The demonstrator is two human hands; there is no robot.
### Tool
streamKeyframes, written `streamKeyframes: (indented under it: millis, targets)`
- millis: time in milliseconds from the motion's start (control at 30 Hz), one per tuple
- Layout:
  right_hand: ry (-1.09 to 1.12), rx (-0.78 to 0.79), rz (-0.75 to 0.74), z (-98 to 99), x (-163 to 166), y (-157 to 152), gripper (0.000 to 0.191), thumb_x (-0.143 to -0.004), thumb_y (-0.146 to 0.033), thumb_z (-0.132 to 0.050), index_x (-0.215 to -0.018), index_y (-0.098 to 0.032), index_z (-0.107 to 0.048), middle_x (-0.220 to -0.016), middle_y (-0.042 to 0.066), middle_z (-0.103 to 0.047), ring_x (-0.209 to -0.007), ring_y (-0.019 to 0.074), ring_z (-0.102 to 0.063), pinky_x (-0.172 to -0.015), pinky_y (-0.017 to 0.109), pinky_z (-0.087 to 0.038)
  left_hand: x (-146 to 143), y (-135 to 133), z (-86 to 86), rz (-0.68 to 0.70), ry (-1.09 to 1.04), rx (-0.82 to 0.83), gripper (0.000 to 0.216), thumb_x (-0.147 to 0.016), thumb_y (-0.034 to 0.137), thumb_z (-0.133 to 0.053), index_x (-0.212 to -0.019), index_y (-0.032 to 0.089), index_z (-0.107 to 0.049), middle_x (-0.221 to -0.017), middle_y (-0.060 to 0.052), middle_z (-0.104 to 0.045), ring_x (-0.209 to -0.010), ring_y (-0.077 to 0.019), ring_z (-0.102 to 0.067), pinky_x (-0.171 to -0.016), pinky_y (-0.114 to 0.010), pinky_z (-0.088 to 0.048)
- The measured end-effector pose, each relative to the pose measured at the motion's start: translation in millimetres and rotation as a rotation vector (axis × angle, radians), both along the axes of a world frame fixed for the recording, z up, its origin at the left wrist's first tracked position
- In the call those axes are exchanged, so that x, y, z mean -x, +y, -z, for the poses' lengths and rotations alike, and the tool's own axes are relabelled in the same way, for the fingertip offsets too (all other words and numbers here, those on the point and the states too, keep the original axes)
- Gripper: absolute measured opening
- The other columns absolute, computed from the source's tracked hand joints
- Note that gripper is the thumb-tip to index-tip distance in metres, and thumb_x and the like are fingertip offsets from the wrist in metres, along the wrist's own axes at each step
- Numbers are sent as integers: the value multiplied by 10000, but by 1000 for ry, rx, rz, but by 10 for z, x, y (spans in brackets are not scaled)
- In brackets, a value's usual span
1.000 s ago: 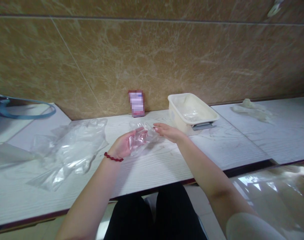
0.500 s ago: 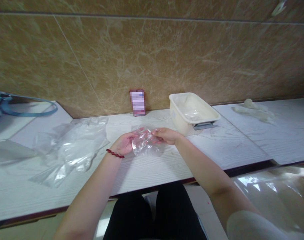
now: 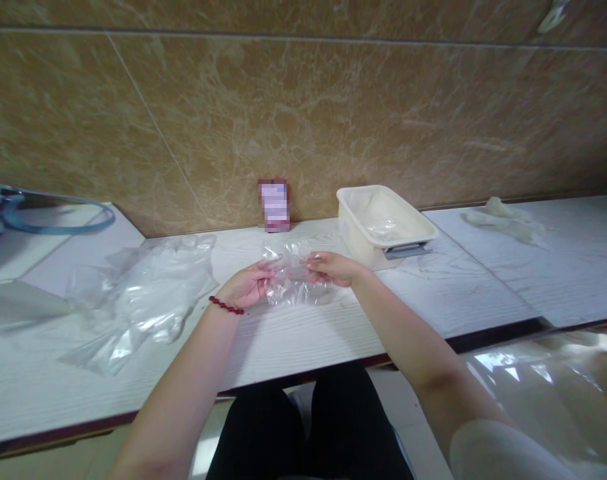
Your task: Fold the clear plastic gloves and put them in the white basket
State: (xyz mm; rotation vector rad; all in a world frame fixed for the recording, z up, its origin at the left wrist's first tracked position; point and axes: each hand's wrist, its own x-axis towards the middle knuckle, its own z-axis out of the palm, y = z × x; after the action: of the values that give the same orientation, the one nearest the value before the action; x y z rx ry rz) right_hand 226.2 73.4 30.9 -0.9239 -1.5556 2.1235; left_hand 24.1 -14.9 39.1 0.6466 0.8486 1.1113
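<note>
A small clear plastic bag [image 3: 290, 280] hangs crumpled between both hands, just above the white wood-grain table [image 3: 303, 333]. My left hand [image 3: 246, 288], with a red bead bracelet at the wrist, pinches the bag's left edge. My right hand [image 3: 333, 268] pinches its right edge. Both hands are closed on the plastic, and the bag is stretched between them.
A heap of larger clear plastic bags [image 3: 138, 300] lies to the left. A cream plastic tub [image 3: 383, 223] stands on a scale at the back right. A small blurred card [image 3: 274, 205] leans on the tiled wall. More plastic [image 3: 503, 219] lies far right; a blue strap [image 3: 48, 223] far left.
My left hand turned from palm-up under the bag to a pinch on its left edge. The hands drew slightly apart and the bag spread out between them.
</note>
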Motion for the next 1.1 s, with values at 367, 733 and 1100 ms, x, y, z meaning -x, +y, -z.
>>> streamKeyframes:
  millis: [367, 733, 1100]
  targets:
    - [101, 92, 208, 1, 45, 21, 104, -648, -79, -503, -620, -169, -546, -681, -18, -621, -501, 51, -504, -434, 149, -341, 2, -9, -59, 19, -248, 49, 404, -743, 253, -433, -1130, 146, -475, -994, -124, -605, -884, -249, -597, -755, -455, -476]
    - [209, 46, 111, 62, 45, 24, 120, -587, -34, -508, -593, -153, -492, -622, -20, -565, -560, 86, -533, -504, 192, -410, -90, 76, 122, -45, -3, 152, 192, -773, 94, -464, -942, 82, -555, -881, -110, -643, -754, -174, -628, -702, -302, -531]
    - [158, 93, 7, 32, 48, -63, 558, -545, -143, -726, -1023, -227, -449, -836, -5, -579, -720, 93, -569, -680, 246, -480, -56, 91, 100, -219, -95, 65, 186, -797, 91, -428, -955, 123, -521, -979, -102, -612, -908, -208, -592, -804, -434, -487]
